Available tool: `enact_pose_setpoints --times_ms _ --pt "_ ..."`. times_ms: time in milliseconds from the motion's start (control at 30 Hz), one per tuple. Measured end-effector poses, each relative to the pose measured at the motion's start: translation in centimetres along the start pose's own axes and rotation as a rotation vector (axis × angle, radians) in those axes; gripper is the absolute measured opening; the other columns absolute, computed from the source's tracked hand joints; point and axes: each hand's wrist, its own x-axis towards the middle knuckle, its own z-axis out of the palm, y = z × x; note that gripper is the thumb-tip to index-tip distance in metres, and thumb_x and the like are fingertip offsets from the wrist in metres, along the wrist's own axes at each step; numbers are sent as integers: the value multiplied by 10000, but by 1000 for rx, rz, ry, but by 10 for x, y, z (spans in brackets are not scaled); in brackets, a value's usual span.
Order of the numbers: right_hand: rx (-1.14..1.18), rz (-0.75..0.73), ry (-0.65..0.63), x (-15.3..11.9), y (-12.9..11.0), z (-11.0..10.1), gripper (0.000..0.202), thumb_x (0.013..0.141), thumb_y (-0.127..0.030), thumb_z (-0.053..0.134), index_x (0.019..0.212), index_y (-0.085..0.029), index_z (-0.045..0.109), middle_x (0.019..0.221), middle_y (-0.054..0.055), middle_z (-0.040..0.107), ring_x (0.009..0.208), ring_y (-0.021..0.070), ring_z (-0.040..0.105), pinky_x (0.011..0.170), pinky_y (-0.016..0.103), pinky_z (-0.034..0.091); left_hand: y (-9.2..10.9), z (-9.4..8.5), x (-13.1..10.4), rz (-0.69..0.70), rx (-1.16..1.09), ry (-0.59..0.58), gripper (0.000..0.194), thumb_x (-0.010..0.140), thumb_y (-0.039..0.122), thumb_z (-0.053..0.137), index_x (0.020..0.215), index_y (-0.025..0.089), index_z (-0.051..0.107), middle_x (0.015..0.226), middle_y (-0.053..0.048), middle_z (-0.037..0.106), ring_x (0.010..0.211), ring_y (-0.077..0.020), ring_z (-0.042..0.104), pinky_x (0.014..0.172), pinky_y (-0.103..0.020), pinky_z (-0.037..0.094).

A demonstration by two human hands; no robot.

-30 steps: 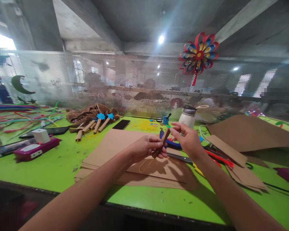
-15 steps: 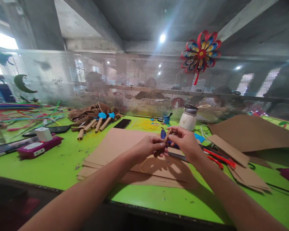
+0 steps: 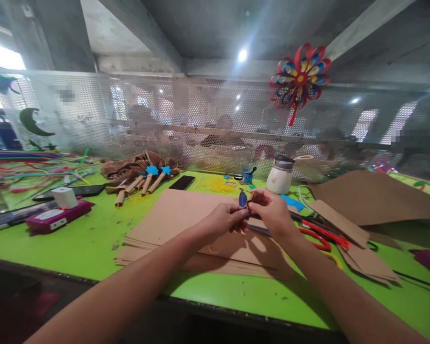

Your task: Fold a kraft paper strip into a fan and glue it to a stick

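My left hand and my right hand meet above a stack of brown paper sheets. Between their fingertips is a small brown paper piece, pinched by both hands; its lower part is hidden by the fingers. A yellow thread curves over the paper below my left hand. Just behind the fingers stands a small dark blue bottle. Red-handled scissors lie to the right of my right forearm, partly covered.
Brown paper bundles with blue flowers lie at the back left, beside a black phone. A white jar stands behind my right hand. Brown paper lies right; a purple box sits left.
The fingers of both hands have drawn closer together round the paper piece, which shows less now. My right hand has turned slightly and lowered.
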Motion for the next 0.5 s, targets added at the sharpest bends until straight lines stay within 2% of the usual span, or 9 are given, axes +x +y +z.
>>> enact_pose_setpoints --times_ms 233,333,500 --pt "66 82 16 -1 -4 0 314 524 -146 624 835 -154 585 666 -19 612 597 128 556 546 255 454 -9 2 3 -81 -252 -12 400 758 495 557 810 99 577 666 -31 590 564 -94 522 594 -246 395" --pt "80 87 14 -1 -3 0 321 522 -151 627 841 -158 585 674 -21 612 605 127 558 554 255 455 -9 5 4 -94 -232 22 395 758 488 562 790 95 582 629 -20 574 540 -87 509 569 -233 381" --pt "87 99 -13 1 2 -2 326 537 -160 623 859 -164 576 674 -22 611 609 129 561 539 252 460 -8 8 5 -94 -186 71 437 768 500 538 889 85 601 610 -5 546 531 -80 487 547 -217 363"
